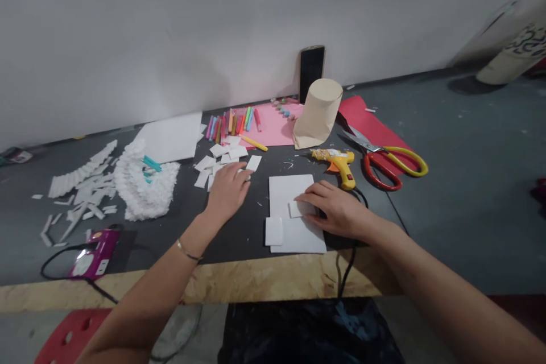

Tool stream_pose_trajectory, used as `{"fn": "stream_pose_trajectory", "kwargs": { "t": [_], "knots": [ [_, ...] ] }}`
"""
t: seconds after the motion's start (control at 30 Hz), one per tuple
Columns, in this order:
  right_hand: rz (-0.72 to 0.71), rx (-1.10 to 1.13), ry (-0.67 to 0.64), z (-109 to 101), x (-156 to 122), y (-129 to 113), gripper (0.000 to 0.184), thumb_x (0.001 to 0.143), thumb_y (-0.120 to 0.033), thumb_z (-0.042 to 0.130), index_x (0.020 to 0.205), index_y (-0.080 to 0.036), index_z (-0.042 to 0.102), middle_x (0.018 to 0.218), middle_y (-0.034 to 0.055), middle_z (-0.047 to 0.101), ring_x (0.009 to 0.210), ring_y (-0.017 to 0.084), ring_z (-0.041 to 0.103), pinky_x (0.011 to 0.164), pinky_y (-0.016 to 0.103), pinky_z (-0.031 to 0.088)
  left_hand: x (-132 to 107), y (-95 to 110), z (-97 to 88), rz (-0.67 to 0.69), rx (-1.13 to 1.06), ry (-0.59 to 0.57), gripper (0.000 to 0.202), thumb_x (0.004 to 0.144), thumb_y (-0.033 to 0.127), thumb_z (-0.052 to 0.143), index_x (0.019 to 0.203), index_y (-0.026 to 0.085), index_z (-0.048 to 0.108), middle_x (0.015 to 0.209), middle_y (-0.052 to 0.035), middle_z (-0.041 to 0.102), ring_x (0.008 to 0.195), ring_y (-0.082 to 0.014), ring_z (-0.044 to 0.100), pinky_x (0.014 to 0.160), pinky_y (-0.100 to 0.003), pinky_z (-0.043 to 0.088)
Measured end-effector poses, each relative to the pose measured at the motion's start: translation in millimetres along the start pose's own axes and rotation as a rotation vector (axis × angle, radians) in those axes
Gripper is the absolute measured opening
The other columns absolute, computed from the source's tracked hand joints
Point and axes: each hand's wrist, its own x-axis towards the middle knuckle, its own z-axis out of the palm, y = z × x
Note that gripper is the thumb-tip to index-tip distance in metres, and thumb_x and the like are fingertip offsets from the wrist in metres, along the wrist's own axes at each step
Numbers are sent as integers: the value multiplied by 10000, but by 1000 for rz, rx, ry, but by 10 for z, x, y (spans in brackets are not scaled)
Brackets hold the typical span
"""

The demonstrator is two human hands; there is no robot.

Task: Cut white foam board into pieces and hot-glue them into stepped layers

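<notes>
My left hand point(229, 190) reaches over a loose pile of small white rectangular pieces point(205, 163), fingers stretched out and touching the pile. Under my right hand point(335, 209) lies a white board point(279, 190) near the table's front edge. My right thumb and fingers grip a small white rectangular piece point(295, 210) against that board. Another white piece point(273, 232) overlaps the board's lower left edge. Just beyond my right hand, a yellow glue gun point(341, 164) rests on its side, its cord running past my wrist.
Scissors point(375, 151) with red and yellow handles lie right, partly on red paper point(362, 111). A beige paper-covered form point(319, 111) stands before a phone point(311, 71). Behind the pile are coloured markers point(234, 122). Left are a fluffy white piece point(147, 196), white scraps point(91, 187) and a purple power strip point(96, 256).
</notes>
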Motion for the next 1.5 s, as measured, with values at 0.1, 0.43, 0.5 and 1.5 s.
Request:
{"fn": "stream_pose_trajectory", "kwargs": {
  "t": [0.1,0.43,0.5,1.5],
  "knots": [
    [-2,-14,10,34,-7,21,355,833,-198,611,1188,-185,628,1011,124,639,925,260,566,796,429,525,-203,96,-141,-30,-156,75,207,922,234,509,1081,224,641,1199,-94,640,1166,-250,551,1007,-460,431],
    [19,-36,64,81,-19,42,376,857,-351,650,1182,-163,635,1023,126,666,916,251,578,801,414,526,-649,625,-120,82,-358,-303,551,841,506,629,1303,223,524,1281,-132,589,1175,-304,535,999,-493,445],
    [18,-37,57,58,-12,10,414,837,-413,670,1161,-156,644,1023,130,661,910,252,573,808,412,522,-672,686,-68,2,-373,-252,499,843,474,639,1261,217,549,1216,-132,597,1125,-301,549,961,-484,471],
    [276,50,268,240,398,-208,333,960,-237,448,1222,-223,653,1225,109,666,1017,213,666,860,349,548,-27,941,176,-875,-1880,77,461,786,268,712,1209,208,537,1003,-45,682,904,-184,674,867,-382,560]
  ]
}}
